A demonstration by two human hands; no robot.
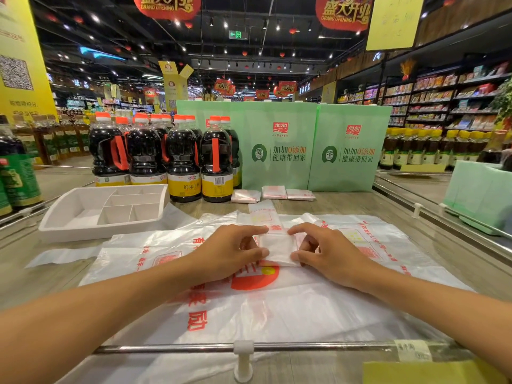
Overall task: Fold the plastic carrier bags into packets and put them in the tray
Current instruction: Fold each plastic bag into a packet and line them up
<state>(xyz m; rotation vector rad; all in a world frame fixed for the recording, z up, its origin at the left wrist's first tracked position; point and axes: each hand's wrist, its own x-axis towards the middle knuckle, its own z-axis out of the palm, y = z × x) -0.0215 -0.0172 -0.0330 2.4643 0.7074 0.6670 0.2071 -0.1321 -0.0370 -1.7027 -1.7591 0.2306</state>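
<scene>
The person is midway through folding one bag, from what I can see: the left hand (230, 253) and the right hand (329, 253) face each other across a small squarish wad of white plastic, the folded bag (279, 249). On each hand the forefinger and thumb are curled in and pinch an edge of it, one hand on either side. The near part is already doubled into a thick little pad, while a narrow strip of the same bag, with red print on it, runs away from the person across the table (346, 200). So I'd say the rolling or tucking up of that strip is not finished. The next move probably calls for turning the pad over onto the strip, keeping the edges square and pressing the air out, since thin film like this tends to slip and spring open. It lies on top of a spread of flat carrier bags (277, 309), white and translucent with red lettering and a big red roundel. The white divided tray (74, 212) sits to the left, well apart from the hands, and I see no packets in it. Three finished packets (274, 192) lie in a row at the far side, just in front of the green paper bags (279, 145) and beside the soy sauce bottles (182, 159).
</scene>
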